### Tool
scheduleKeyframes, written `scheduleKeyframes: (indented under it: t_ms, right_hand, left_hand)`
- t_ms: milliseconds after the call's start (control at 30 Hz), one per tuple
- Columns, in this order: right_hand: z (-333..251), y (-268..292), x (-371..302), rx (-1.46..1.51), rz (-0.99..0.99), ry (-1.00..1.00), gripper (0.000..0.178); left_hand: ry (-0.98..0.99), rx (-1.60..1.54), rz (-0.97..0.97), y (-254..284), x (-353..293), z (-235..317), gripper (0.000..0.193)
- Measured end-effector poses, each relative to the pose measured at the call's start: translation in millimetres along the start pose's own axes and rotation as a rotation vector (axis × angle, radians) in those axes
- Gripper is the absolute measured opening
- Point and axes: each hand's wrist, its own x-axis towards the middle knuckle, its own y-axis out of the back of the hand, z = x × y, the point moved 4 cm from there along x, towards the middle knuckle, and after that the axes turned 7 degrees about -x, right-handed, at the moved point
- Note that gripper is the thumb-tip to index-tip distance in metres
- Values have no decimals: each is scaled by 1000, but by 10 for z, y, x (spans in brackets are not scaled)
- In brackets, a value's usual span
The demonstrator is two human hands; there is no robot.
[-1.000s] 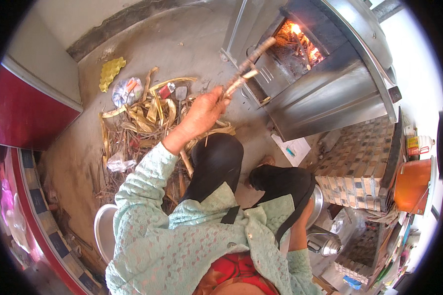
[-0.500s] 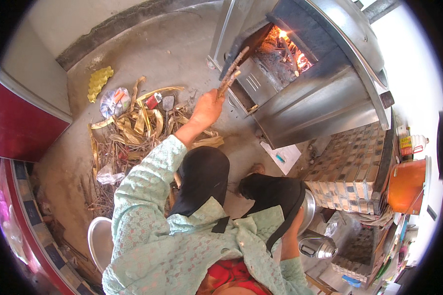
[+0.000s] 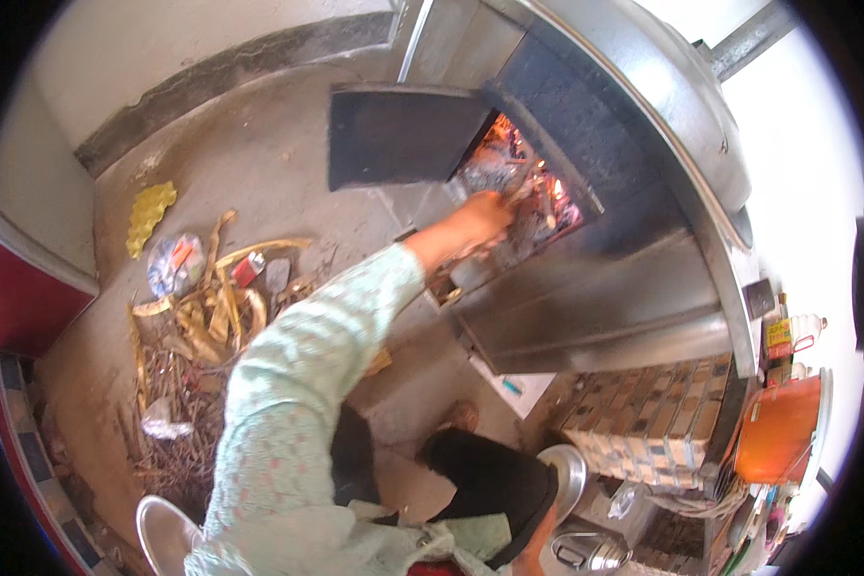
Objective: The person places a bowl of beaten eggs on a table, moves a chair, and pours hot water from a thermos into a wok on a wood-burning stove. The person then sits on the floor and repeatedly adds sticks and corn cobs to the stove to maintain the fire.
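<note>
My left hand is at the mouth of a metal stove, closed around thin sticks whose far ends reach into the firebox. Orange flames and embers glow inside among burning wood and grey ash. The stove's black door is swung wide to the left of the opening. My right hand shows only in part by my right knee at the lower edge; its fingers are hidden.
Dry husks and twigs lie heaped at left, with a plastic bag and yellow egg tray. A metal basin, kettle, brick structure and orange pot stand around me.
My left hand has moved right and forward with the sticks, from in front of the door to the firebox mouth. The view has shifted toward the stove, whose door now shows broadside.
</note>
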Motion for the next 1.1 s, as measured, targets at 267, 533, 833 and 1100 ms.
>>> scheduleKeyframes:
  t_ms: [267,533,833,1100]
  right_hand:
    - [219,147,-39,-729,127,561,42]
    - [-14,-5,-114,30,60,-34,41]
    - [-131,-73,-97,162,17,-27,42]
    - [-56,-45,-118,-176,41,254,38]
  left_hand:
    - [-629,74,306,-27,1027,278,20]
    - [-462,293,550,1042,-1382,-1163,15]
    - [-79,139,955,1714,-3836,-2798,17]
    - [92,-82,851,1387,-4004,-3076,18]
